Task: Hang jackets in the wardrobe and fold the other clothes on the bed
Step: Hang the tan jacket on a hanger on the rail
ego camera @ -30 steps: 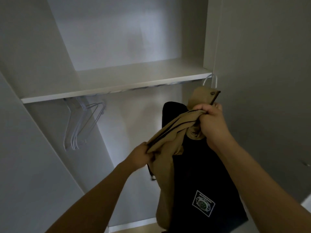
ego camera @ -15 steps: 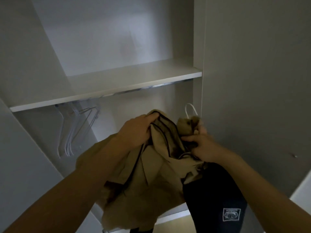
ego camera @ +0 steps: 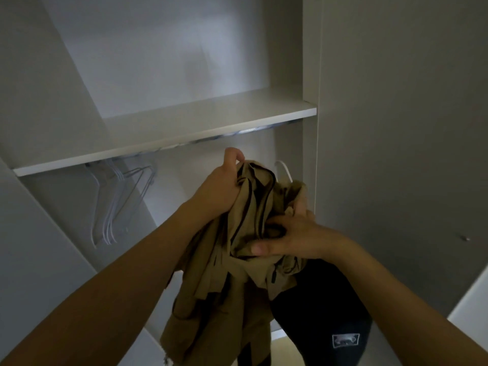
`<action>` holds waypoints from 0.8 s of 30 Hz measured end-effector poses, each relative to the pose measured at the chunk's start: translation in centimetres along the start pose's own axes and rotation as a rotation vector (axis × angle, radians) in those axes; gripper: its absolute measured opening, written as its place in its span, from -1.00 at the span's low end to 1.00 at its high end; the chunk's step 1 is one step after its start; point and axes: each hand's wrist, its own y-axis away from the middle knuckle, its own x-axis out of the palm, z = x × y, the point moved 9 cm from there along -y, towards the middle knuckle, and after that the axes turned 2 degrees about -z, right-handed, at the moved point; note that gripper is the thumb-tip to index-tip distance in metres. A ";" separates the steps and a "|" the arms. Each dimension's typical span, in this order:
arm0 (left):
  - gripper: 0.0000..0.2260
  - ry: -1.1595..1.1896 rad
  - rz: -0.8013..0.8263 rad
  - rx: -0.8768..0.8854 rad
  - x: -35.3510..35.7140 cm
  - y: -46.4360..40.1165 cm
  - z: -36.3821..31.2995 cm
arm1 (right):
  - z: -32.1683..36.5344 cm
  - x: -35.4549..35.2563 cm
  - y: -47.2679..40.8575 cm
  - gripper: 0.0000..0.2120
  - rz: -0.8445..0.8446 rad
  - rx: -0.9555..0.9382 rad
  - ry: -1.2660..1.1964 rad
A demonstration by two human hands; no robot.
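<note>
Inside the wardrobe [ego camera: 310,62], the left hand [ego camera: 221,190] grips the tan jacket [ego camera: 232,273] with curled fingers while the right hand [ego camera: 293,237] pinches its folds beside a black garment [ego camera: 324,307].

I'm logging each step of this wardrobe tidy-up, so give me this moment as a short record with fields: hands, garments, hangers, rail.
left hand: grips the top of the tan jacket, raised toward the rail
right hand: holds the tan jacket's bunched middle
white hanger hook: sticks up behind the jacket, not on the rail
black garment: hangs below the right hand, white patch low down
empty hangers: bunched at the rail's left end
rail: runs under the shelf
</note>
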 end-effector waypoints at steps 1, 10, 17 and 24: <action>-0.73 0.030 -0.022 -0.048 -0.4 -0.1 0.4 | -0.1 0.4 0.2 -0.32 0.048 -0.005 0.029; -0.87 -0.064 -0.047 0.008 -0.5 0.7 1.3 | -5.2 -5.3 -1.2 -0.83 -0.626 0.055 -0.132; -0.87 -0.256 0.033 -0.137 4.9 6.4 7.3 | -11.0 -6.2 -0.6 -0.83 -1.087 0.249 -0.961; -0.97 -0.202 -0.001 -0.589 6.0 13.0 16.4 | -9.1 -6.9 -0.4 -0.90 -1.099 0.162 -0.803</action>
